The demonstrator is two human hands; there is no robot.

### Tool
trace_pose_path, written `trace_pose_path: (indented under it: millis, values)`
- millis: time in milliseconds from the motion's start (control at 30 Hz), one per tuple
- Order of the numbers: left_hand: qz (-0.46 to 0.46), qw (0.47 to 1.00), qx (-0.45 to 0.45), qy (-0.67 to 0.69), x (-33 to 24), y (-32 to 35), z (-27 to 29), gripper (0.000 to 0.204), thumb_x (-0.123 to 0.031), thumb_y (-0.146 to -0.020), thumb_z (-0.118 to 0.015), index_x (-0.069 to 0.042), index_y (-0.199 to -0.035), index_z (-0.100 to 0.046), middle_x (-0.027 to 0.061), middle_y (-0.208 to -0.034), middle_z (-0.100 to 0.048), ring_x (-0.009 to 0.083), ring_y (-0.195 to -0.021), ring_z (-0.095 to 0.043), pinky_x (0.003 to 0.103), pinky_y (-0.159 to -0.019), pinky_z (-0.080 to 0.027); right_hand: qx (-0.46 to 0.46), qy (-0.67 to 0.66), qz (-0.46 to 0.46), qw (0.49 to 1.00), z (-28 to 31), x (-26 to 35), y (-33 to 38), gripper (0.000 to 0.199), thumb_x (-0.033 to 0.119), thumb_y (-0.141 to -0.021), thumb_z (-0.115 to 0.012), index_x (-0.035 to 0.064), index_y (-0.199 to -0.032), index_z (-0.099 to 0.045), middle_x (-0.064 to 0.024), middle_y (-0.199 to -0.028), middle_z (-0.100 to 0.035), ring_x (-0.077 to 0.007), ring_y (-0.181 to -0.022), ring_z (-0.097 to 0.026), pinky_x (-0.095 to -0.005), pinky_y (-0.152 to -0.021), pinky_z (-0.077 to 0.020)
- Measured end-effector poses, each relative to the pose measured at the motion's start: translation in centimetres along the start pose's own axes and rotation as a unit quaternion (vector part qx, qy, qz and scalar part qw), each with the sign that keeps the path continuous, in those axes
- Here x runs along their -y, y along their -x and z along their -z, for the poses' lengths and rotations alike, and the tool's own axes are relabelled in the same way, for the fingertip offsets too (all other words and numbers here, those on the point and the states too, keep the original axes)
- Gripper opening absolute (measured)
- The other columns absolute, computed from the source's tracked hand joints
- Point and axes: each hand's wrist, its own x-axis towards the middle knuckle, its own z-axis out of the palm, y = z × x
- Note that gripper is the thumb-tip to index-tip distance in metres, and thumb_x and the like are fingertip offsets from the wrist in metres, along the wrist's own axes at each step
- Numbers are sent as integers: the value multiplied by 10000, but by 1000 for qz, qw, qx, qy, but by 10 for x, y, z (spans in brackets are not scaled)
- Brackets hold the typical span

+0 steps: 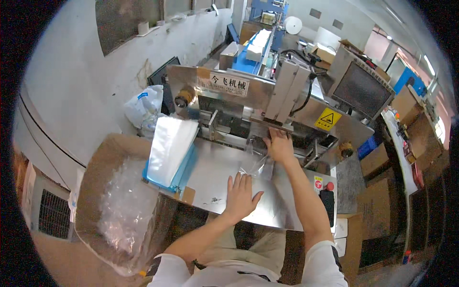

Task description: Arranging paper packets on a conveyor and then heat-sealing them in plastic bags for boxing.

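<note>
On the metal worktable (215, 168) of a machine, a clear plastic bag (257, 166) lies with its far end at the machine's slot. My right hand (279, 145) reaches to that slot with fingers stretched forward, next to the bag's far end. My left hand (243, 197) rests flat on the metal near the bag's near edge, fingers spread and holding nothing. To the left, a thick stack of clear flat plastic bags (171, 148) leans in a blue tray (184, 174).
A large cardboard box (103, 165) full of loose clear bags stands left of the table. The machine's metal front panel (260, 88) crosses behind the slot. At the table's right lie a red button (330, 185) and a black phone-like object (327, 206). A monitor (362, 90) stands behind at right.
</note>
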Motion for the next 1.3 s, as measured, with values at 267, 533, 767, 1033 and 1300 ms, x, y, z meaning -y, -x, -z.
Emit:
trace_pose_path:
  millis: [267,533,767,1033,1300]
  values:
    - [88,988,-104,70,6,-1,5,730,-398,-879,-639,65,-1379,-378,305,-1438,-352,472,-1373,-285,602,-1119,-197,65,-1,4,998,6,-5,-18,407,323,-980,-456,61,-1286,-516,-212,-1219,-608,-356,-1166,-563,-489,-971,-443]
    - [99,978,-139,122,9,-2,-1,741,-377,-919,-580,87,-1423,-296,316,-1470,-298,479,-1396,-240,594,-1133,-167,126,3,5,992,3,-41,-7,381,290,-996,-438,36,-1253,-557,-230,-1198,-621,-402,-1143,-559,-458,-990,-438]
    - [102,978,-111,141,15,0,2,738,-382,-934,-554,99,-1425,-285,321,-1473,-294,478,-1404,-222,580,-1151,-141,-17,-381,-117,917,58,7,133,500,139,-991,-491,-27,-1449,-380,-224,-1442,-464,-258,-1332,-468,-341,-1069,-388]
    - [147,949,-107,259,7,-12,13,697,-380,-979,-523,93,-1435,-290,309,-1471,-332,435,-1386,-305,465,-1152,-235,7,-537,-150,830,50,7,201,588,151,-990,-557,-3,-1494,-296,-194,-1490,-406,-274,-1356,-433,-369,-1078,-395]
    - [259,892,-23,369,42,-81,16,754,-490,-974,-499,73,-1446,-332,296,-1456,-401,390,-1368,-389,393,-1118,-308,20,-529,-227,818,17,16,143,730,419,-943,-591,-27,-1466,-344,-235,-1446,-450,-321,-1319,-473,-369,-1076,-385]
